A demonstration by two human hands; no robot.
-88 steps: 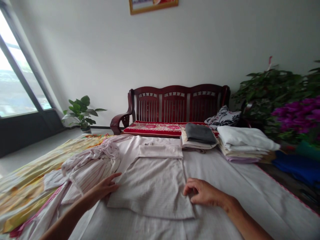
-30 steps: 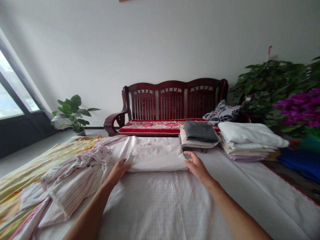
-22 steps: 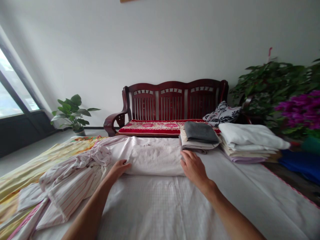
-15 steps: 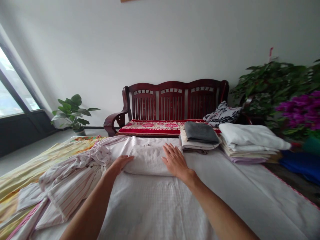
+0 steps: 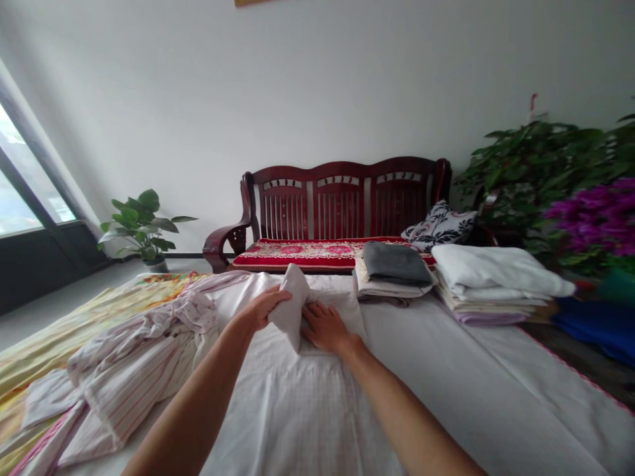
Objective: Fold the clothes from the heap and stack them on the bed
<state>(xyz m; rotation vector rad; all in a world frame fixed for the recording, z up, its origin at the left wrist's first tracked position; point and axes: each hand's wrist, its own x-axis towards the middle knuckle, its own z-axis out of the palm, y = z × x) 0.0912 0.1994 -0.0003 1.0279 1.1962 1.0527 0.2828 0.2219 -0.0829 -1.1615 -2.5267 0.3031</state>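
Note:
A folded pale cloth lies in front of me on the white sheet. My left hand pinches its left end and holds that flap upright, tilted toward the right. Resting on the cloth just right of the flap, my right hand has its fingers stretched out, their tips partly hidden by the raised part. To the left is a loose heap of pink-and-white striped clothing, touched by neither hand.
A stack with a dark grey folded cloth on top sits to the right, beside a taller stack topped by white fabric. Behind stands a wooden bench with a red cover. A potted plant is at left, purple flowers at right.
My left hand has lifted the cloth's left end and moved it rightward, standing it up. My right hand has shifted slightly left and down on the cloth.

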